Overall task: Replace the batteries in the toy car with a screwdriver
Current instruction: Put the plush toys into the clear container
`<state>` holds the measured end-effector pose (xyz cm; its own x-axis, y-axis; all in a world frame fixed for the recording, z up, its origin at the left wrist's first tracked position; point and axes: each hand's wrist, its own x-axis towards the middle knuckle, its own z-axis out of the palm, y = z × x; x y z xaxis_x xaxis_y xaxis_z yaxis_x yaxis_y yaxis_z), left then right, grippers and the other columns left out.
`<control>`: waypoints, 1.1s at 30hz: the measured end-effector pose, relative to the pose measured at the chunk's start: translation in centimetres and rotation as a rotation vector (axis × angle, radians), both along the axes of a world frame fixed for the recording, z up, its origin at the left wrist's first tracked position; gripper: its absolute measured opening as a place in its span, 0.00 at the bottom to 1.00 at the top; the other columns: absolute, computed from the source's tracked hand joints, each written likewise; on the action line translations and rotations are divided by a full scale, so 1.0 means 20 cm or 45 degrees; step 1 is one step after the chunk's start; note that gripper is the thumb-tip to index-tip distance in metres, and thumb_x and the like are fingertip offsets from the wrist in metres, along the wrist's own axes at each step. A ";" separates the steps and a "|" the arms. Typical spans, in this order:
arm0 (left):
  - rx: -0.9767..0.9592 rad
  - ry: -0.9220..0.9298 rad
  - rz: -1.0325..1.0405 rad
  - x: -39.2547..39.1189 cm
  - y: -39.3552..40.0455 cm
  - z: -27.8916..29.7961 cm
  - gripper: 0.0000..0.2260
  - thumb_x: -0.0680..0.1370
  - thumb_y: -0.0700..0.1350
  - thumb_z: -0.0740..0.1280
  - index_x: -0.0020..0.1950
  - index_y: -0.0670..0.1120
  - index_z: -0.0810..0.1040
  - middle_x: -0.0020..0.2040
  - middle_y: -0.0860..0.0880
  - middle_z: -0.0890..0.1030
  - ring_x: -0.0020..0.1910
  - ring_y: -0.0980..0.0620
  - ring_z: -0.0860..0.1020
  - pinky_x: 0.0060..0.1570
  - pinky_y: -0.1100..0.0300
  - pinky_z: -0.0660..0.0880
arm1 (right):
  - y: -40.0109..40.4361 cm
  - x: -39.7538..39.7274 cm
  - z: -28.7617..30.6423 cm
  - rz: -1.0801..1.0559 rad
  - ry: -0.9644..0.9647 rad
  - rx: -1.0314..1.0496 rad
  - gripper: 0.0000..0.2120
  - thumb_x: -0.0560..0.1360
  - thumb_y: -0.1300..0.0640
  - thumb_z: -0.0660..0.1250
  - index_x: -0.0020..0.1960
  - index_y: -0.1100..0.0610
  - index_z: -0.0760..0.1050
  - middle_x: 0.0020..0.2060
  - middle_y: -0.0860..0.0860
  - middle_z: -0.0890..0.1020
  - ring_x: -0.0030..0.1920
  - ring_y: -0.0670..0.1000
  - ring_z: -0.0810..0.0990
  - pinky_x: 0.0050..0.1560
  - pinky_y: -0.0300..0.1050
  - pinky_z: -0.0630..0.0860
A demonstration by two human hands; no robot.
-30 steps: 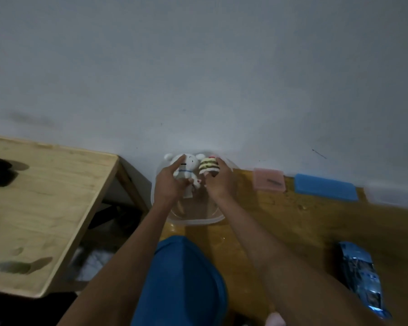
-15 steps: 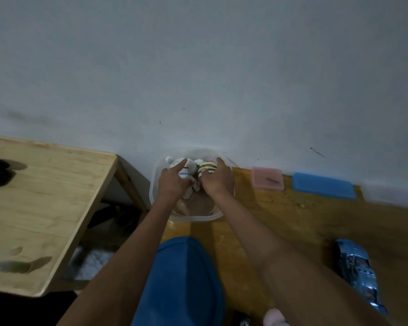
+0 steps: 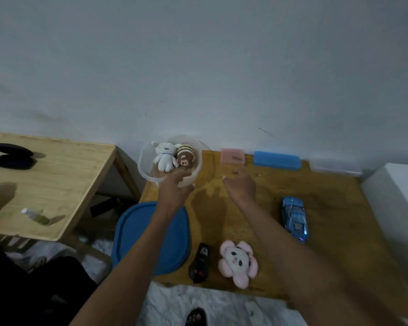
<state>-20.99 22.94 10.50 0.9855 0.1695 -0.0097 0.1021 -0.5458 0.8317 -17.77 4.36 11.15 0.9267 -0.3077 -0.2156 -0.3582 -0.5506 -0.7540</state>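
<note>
The blue toy car (image 3: 295,218) lies on the brown wooden table (image 3: 327,208) at the right, wheels down, nose toward me. A black remote control (image 3: 199,262) rests near the table's front edge. My left hand (image 3: 174,188) hovers at the near rim of a clear plastic tub (image 3: 144,171), fingers relaxed and holding nothing. My right hand (image 3: 240,187) hangs above the table's middle, left of the car and well apart from it, fingers loosely curled and empty.
The tub holds a white plush (image 3: 164,156) and a brown striped plush (image 3: 185,156). A blue lid (image 3: 141,236) and a pink panda plush (image 3: 237,262) lie near the front. A pink box (image 3: 232,156) and a blue box (image 3: 277,160) sit by the wall. A white box (image 3: 396,196) stands right, a lighter table (image 3: 57,184) left.
Both hands let go of the two plush toys, which now lie in the tub, and drew back toward me. The right hand shifted rightward over the table.
</note>
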 end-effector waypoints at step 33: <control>-0.531 0.221 0.224 -0.50 -0.29 -0.16 0.28 0.69 0.41 0.79 0.68 0.50 0.79 0.59 0.48 0.83 0.55 0.48 0.81 0.55 0.51 0.81 | -0.24 -0.56 -0.13 0.158 0.029 0.443 0.33 0.70 0.55 0.78 0.72 0.53 0.70 0.67 0.50 0.75 0.57 0.48 0.75 0.40 0.39 0.77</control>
<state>-31.00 17.05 7.35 0.9200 0.2806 -0.2737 0.3194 -0.1316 0.9384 -28.91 -0.52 8.51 0.9462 -0.0980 -0.3084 -0.3236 -0.3028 -0.8964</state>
